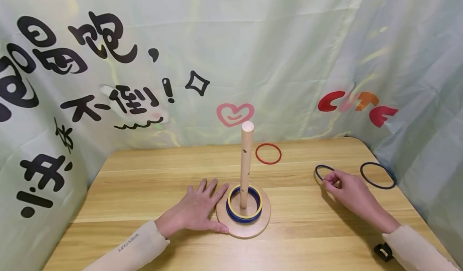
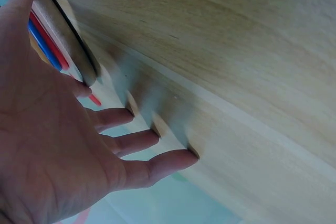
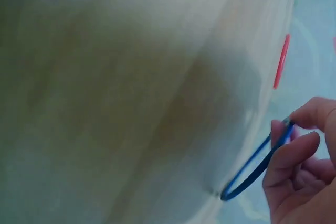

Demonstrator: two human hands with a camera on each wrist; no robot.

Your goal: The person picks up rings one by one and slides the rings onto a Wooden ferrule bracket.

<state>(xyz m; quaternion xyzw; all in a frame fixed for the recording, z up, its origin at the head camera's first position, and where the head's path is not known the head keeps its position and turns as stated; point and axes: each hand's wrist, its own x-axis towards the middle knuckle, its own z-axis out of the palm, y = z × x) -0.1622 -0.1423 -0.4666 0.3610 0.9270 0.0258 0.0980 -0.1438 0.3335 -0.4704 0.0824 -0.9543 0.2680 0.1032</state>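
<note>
My left hand (image 1: 197,208) rests with fingers spread at the left edge of a round wooden base (image 1: 265,222), the thumb touching its front left rim. From the base rises an upright wooden peg (image 1: 246,154). Round its foot lie stacked rings, a yellow ring (image 1: 260,208) above a dark blue one (image 1: 244,221); the left wrist view also shows a red ring (image 2: 50,38) in the stack. Off to the right, my right hand (image 1: 352,190) pinches a blue ring (image 3: 252,179) between thumb and fingers, tilted, its far side low over the table.
A red ring (image 1: 268,163) lies at the back of the table, behind the peg. Another dark blue ring (image 1: 377,185) lies by the right edge, beyond my right hand. Printed cloth (image 1: 289,62) hangs round the back and sides. A small black object (image 1: 383,252) is beside the right sleeve.
</note>
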